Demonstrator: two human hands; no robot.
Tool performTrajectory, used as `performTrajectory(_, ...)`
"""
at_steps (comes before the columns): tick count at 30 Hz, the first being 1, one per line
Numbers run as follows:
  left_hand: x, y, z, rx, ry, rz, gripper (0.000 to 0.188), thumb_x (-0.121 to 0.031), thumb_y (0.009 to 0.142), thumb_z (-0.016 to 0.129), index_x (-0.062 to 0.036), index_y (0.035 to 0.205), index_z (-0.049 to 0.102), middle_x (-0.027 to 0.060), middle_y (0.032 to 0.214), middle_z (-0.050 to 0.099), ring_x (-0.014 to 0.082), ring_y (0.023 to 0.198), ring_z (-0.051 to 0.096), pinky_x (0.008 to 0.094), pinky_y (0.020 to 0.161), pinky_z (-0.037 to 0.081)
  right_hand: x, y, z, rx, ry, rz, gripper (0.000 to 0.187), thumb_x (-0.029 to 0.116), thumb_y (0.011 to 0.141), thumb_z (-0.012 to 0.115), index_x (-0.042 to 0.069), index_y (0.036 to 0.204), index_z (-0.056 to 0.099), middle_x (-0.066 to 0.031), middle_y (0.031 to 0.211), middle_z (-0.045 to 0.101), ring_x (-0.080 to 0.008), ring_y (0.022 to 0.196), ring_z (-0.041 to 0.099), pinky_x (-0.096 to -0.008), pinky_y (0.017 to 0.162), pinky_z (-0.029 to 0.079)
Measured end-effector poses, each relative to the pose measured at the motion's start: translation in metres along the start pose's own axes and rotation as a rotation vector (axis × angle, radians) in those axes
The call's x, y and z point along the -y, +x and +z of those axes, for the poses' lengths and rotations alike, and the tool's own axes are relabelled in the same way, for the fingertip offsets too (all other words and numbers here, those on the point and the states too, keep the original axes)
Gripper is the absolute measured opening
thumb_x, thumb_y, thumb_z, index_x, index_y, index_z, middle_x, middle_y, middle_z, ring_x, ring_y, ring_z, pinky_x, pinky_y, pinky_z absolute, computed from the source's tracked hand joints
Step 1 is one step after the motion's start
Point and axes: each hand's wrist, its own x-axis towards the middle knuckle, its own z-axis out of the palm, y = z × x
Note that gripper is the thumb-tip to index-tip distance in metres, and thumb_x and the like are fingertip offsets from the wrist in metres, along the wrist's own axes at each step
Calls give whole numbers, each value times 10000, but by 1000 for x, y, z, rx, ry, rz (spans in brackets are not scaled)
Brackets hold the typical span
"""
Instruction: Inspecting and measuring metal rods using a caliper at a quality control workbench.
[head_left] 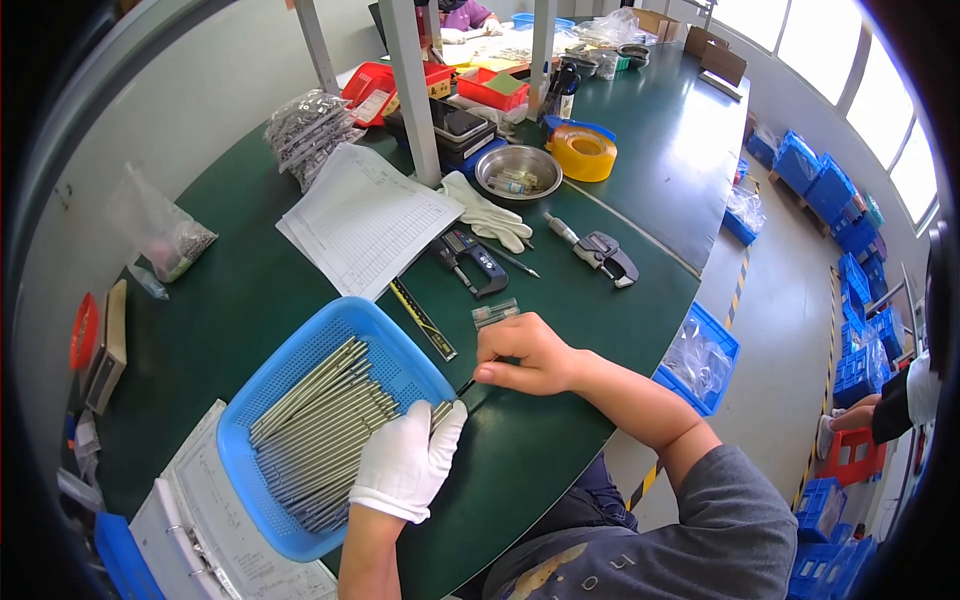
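My left hand (402,462), in a white glove, is closed around a metal rod (441,410) at the right side of a blue perforated basket (228,455). Inside the basket lie many slim metal rods (318,435), mostly side by side. My bare right hand (525,356) pinches a thin dark pin-like piece (466,387) close to the end of the held rod; whether the two touch I cannot tell. Just beyond the right fingers are small clear tubes (496,313). A black-and-yellow ruler (424,320) lies by the basket's far corner.
Two digital micrometers (474,262) (597,250), a pen (512,260), white gloves (484,212) and paper sheets (365,215) lie beyond the basket. Farther back stand a metal bowl (518,160) and yellow tape (583,152). An open binder (235,550) sits partly under the basket. A metal post (412,90) rises from the table.
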Motion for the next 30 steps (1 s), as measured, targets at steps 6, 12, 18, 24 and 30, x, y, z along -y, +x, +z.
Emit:
performTrajectory(6,0,1,0,11,-2,-11,539,-500,946,429,1,792,556,250,639,589,439,630,589,509,581,456,1,0,2,-108,176,-24,141,162,856,668,35,841,609,-56,735,609,-177,595,573,-294,547,452)
performTrajectory(12,3,-1,1,7,-4,-13,532,-495,948,428,-3,790,555,249,638,589,438,628,590,511,580,456,12,3,3,-127,217,1,130,137,836,694,35,798,622,-44,714,597,-168,579,552,-294,514,424)
performTrajectory(18,1,-2,2,-9,34,20,493,-462,950,439,-15,775,551,235,636,592,429,616,594,504,570,463,-3,-3,4,-32,-81,-47,168,172,842,690,45,770,607,-34,693,584,-172,565,543,-292,512,430)
performTrajectory(24,0,-2,1,-44,106,68,383,-354,943,457,-22,776,547,221,642,603,409,600,605,493,570,481,9,6,0,-152,245,-47,206,174,862,660,40,725,586,-48,639,547,-219,531,511,-325,503,400)
performTrajectory(30,0,-2,1,-49,119,82,363,-341,940,458,-24,783,540,216,646,610,405,601,612,495,573,484,-1,1,0,-24,1,-66,197,154,870,638,24,735,576,-56,641,543,-223,539,507,-332,504,394)
